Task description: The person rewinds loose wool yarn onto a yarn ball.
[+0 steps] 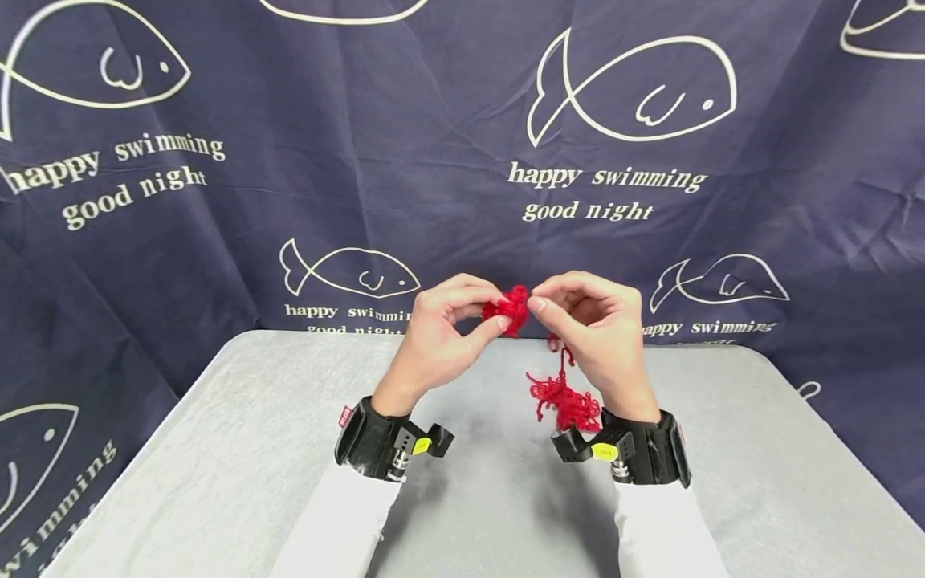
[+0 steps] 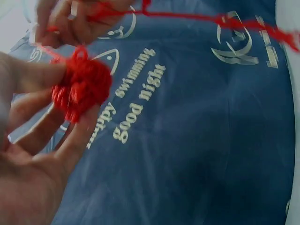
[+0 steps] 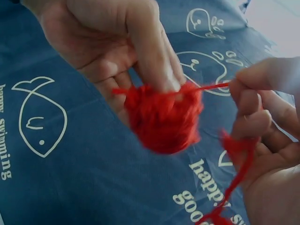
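Now, left hand (image 1: 437,337): fingers curled round a small fuzzy ball of red wool yarn (image 1: 510,309), thumb and fingertips pinching it above the desk.
Right hand (image 1: 596,333): fingers pressed together, pinching a thin red yarn strand (image 3: 211,86) just beside the ball.
Loose red yarn tangle (image 1: 565,400): lying on the grey desk (image 1: 217,466) near the right wrist, joined to the strand above.
Backdrop: dark blue cloth with white fish outlines and lettering (image 1: 592,193) behind the desk.
Doing it well, by judgement: strand kept taut, ball turned slowly in the left fingers, each wrap laid snug, slack fed from the tangle without snagging.
Head view only: both hands, desk and tangle together.
Left wrist view only: strand running away rightward from the ball, blurred.
Right wrist view only: close look at left thumb on the ball and strand leaving it.
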`<state>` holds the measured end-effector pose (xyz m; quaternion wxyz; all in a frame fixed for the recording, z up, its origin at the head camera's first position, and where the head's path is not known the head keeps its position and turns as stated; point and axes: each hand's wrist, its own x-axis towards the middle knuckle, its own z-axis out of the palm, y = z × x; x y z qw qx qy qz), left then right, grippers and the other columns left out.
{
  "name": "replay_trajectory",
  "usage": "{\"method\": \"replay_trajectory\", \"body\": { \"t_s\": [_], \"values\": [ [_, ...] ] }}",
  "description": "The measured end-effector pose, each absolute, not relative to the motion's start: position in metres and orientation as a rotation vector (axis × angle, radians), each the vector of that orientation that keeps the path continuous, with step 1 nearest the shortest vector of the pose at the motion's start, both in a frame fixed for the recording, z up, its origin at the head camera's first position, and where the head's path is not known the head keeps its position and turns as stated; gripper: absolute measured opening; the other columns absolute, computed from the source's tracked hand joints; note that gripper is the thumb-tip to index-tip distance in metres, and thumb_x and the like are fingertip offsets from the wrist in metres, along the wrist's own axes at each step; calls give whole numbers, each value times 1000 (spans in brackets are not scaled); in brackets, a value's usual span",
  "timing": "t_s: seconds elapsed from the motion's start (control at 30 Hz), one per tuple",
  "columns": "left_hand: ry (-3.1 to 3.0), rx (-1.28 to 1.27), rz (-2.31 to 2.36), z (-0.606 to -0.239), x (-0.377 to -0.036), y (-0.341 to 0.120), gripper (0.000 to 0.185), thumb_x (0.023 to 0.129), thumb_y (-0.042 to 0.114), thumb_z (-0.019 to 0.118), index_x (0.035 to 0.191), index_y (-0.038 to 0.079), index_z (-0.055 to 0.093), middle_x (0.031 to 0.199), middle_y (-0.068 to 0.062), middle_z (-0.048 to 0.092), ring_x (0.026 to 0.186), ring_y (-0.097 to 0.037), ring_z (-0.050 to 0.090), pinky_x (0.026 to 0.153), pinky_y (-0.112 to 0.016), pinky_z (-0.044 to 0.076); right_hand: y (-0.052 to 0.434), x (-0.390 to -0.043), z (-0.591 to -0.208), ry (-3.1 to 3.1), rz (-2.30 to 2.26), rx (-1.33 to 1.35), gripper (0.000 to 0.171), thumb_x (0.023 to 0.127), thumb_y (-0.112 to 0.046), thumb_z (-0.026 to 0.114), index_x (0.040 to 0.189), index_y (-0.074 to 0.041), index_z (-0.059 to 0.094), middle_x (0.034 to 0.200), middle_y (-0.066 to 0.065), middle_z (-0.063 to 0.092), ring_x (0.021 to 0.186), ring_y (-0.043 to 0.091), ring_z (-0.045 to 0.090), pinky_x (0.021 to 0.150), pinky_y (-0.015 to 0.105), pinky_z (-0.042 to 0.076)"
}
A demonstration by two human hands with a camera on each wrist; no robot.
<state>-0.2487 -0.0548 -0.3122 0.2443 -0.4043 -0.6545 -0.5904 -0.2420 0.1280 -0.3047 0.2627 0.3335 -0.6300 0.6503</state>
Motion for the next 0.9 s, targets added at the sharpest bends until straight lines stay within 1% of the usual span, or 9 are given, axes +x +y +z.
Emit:
{"method": "replay_trajectory", "body": {
  "t_s": [0.07,0.17,0.27,0.33,0.5,0.57,0.7,0.77,0.9],
  "values": [
    [-1774,-1192,-1709,-313,-249,-55,16,74,-17,67,90,-14,65,91,-21,60,83,-27,60,74,-42,55,132,-248,-308,-1662,1797,843,11,76,9,71,87,8,68,69,11,63,49,17,46,42,24,37],
    [-1724,-1300,-1830,-317,-252,-54,19,73,-18,67,92,-15,65,93,-20,59,82,-26,60,68,-42,56,136,-254,-312,-1619,1830,798,13,76,7,71,88,9,67,70,11,64,50,17,46,42,24,37],
    [-1645,-1392,-1921,-321,-255,-53,20,73,-19,66,93,-15,64,94,-19,59,83,-30,58,62,-43,56,137,-257,-314,-1610,1860,791,14,77,7,71,90,10,67,71,12,65,52,17,47,43,24,37],
    [-1598,-1438,-1950,-321,-255,-53,20,73,-19,66,93,-15,63,94,-19,58,84,-32,57,63,-43,55,137,-259,-316,-1627,1860,793,14,77,5,72,91,8,67,72,12,65,53,17,48,43,23,38],
    [-1469,-1483,-2016,-318,-252,-53,20,75,-15,67,93,-19,61,96,-22,57,88,-33,56,72,-43,56,134,-265,-322,-1696,1867,858,13,79,3,71,91,6,68,73,13,64,56,17,52,47,22,46],
    [-1400,-1444,-2051,-317,-251,-53,20,75,-14,68,94,-18,61,96,-22,57,89,-32,56,76,-42,55,131,-267,-324,-1735,1877,911,13,79,6,69,92,7,67,75,12,65,59,18,56,51,24,50],
    [-1284,-1263,-2068,-315,-251,-53,21,75,-15,66,95,-7,67,95,-18,59,89,-30,58,81,-41,54,125,-266,-326,-1859,1822,967,15,77,9,70,91,4,68,78,8,68,63,20,61,61,27,54],
    [-1248,-1148,-2058,-314,-253,-52,23,75,-16,64,95,-4,68,95,-16,61,87,-30,60,81,-41,54,119,-261,-322,-1919,1755,971,13,77,8,70,89,3,69,76,8,67,58,20,57,56,25,52],
    [-1212,-911,-2036,-313,-256,-52,20,76,-15,66,95,-11,66,93,-14,62,84,-28,63,82,-41,53,109,-245,-310,-2011,1592,961,7,77,6,71,83,2,70,68,9,64,50,20,48,45,25,41]
  ]
}}
